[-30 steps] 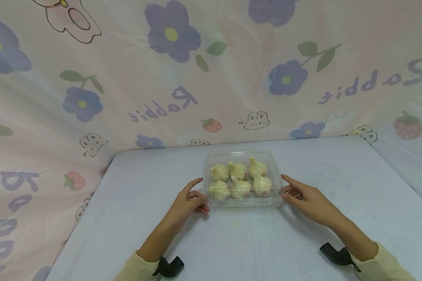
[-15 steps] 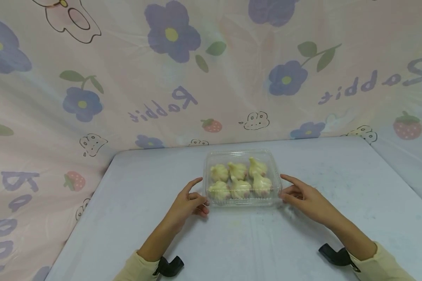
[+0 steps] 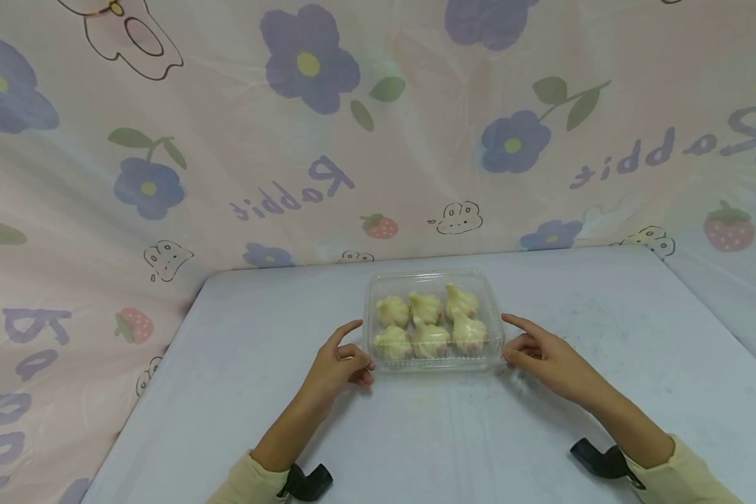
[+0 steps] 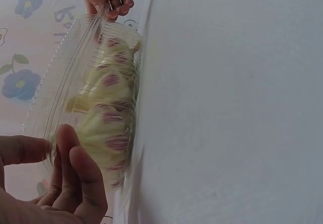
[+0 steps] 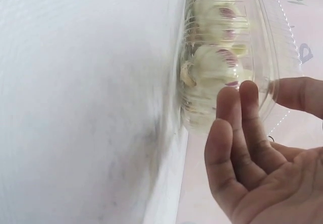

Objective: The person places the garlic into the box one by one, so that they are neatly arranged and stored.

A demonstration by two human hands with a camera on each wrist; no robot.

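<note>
A clear plastic clamshell box [image 3: 437,364] stands closed on the white table, with several pale garlic bulbs [image 3: 431,339] inside in two rows. In the wrist views the bulbs show purple-streaked patches through the ribbed wall. My left hand [image 3: 334,365] is at the box's near left corner, and its thumb and finger pinch the protruding rim [image 4: 93,27]. On the opposite side my right hand [image 3: 553,362] pinches the rim at the near right corner, the thumb on one face and fingertips [image 5: 248,89] on the other.
The white table [image 3: 416,448] extends around the box. Behind and to the left hangs a pink curtain [image 3: 416,154] printed with flowers, rabbits and strawberries. A black curved wrist mount [image 3: 309,481] sits at the left cuff, another mount [image 3: 605,462] at the right.
Both hands keep to the box's sides, with only slight shifts of the fingers. The box stays in place and closed.
</note>
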